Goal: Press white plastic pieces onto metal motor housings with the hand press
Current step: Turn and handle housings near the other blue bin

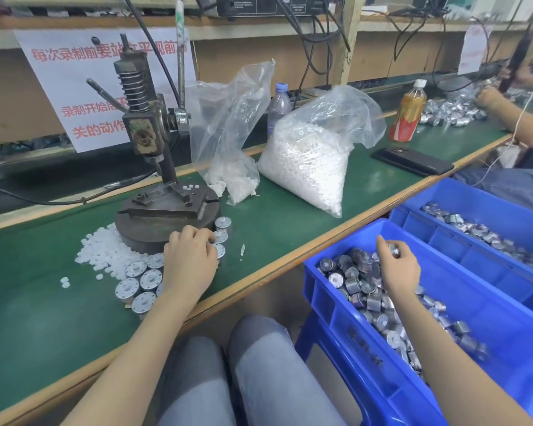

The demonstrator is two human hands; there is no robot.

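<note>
The hand press (154,167) stands on its round metal base at the left of the green bench. Loose white plastic pieces (105,253) lie in a heap left of the base. Several metal motor housings (142,281) stand upright in front of the base. My left hand (190,259) rests on the housings at the base's front right, fingers curled around one. My right hand (397,265) is over the near blue bin (336,305) of housings, pinching one motor housing (394,250) between its fingertips.
Two clear bags of white pieces (308,170) sit right of the press, with a water bottle (279,106) behind. A second blue bin (480,229) lies further right. A black phone (411,161), a drink bottle (408,115) and another person's hand (490,98) occupy the far right.
</note>
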